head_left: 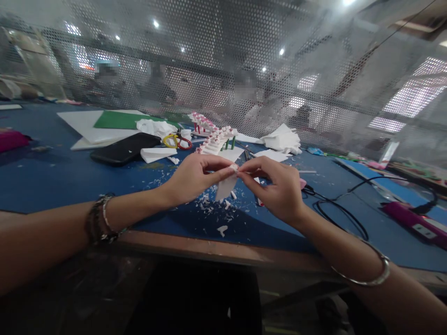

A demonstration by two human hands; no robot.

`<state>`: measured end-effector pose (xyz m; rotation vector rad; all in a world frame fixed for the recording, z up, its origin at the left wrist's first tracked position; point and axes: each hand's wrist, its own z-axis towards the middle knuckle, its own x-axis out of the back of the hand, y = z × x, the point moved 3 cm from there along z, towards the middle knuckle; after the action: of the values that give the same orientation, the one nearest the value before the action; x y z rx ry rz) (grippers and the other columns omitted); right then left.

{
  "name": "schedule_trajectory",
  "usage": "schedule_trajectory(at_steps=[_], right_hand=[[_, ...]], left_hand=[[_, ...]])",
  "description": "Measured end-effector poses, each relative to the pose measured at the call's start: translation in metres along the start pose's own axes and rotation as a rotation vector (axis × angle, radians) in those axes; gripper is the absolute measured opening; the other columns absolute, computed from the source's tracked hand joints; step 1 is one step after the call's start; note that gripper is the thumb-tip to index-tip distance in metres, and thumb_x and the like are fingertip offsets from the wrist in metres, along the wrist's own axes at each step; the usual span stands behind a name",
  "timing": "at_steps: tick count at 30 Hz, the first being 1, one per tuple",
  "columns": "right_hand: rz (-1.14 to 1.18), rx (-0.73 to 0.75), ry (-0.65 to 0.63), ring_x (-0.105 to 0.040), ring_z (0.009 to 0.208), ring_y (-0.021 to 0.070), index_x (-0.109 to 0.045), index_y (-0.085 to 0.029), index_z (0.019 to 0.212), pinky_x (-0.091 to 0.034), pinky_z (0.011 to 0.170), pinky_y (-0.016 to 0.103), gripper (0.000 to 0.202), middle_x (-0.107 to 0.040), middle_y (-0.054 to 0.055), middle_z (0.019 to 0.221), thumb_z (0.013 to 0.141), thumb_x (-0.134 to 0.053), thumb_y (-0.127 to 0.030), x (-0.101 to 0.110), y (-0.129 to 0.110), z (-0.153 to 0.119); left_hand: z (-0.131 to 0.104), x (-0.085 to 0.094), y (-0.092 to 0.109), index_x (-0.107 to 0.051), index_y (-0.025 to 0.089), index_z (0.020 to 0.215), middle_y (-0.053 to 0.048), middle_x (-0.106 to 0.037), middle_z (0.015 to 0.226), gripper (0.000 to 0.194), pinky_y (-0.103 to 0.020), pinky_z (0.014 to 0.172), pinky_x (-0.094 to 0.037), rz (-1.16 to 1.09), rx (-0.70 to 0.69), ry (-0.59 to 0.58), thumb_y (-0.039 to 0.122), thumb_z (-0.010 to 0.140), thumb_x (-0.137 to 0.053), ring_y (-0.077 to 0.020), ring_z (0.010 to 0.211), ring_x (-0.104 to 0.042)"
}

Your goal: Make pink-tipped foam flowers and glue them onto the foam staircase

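A small white paper piece (226, 187) hangs between my two hands above the blue table, its top edge pinched. My left hand (195, 177) closes thumb and fingers on it from the left. From the right, my right hand (275, 186) pinches the same piece at its crumpled top, fingertips nearly touching the left ones. White paper scraps (222, 230) lie scattered on the table below. Just behind the hands stands a curved row of small white stepped pieces (214, 141) with pink bits and red and green legs.
A black phone-like object (122, 149), scissors with yellow and red handles (178, 141), and green paper (118, 120) lie behind left. White paper stack (282, 138) sits back right; a black cable (335, 211) and purple power strip (414, 223) are at right. Perforated mesh (216, 42) rises behind.
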<state>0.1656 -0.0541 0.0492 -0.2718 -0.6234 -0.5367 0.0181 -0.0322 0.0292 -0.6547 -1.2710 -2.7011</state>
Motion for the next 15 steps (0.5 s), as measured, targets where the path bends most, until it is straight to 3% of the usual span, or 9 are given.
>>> schedule_trajectory(at_steps=[9,15], right_hand=[[-0.056,0.290,-0.127,-0.058,0.072,0.0118,-0.060,-0.021,0.088,-0.046,0.064,0.024,0.016,-0.064,0.002,0.077,0.081,-0.047,-0.013,0.0055,-0.0028,0.0010],[-0.153,0.352,-0.117,-0.058,0.076,0.0117,-0.058,-0.021,0.093,-0.047,0.069,0.024,0.017,-0.065,0.002,0.083,0.081,-0.049,-0.014,0.0047,-0.0029,-0.0010]], left_hand=[[0.0032,-0.0013,-0.0004,-0.068,0.018,0.079,-0.002,-0.070,0.081,0.016,-0.021,0.063,-0.048,-0.103,0.066,-0.097,0.024,0.073,-0.054,-0.0125,0.070,-0.061],[0.0027,-0.0004,-0.0031,-0.068,0.018,0.080,-0.001,-0.070,0.077,0.018,-0.019,0.058,-0.046,-0.125,0.082,-0.109,0.027,0.074,-0.053,-0.0109,0.066,-0.060]])
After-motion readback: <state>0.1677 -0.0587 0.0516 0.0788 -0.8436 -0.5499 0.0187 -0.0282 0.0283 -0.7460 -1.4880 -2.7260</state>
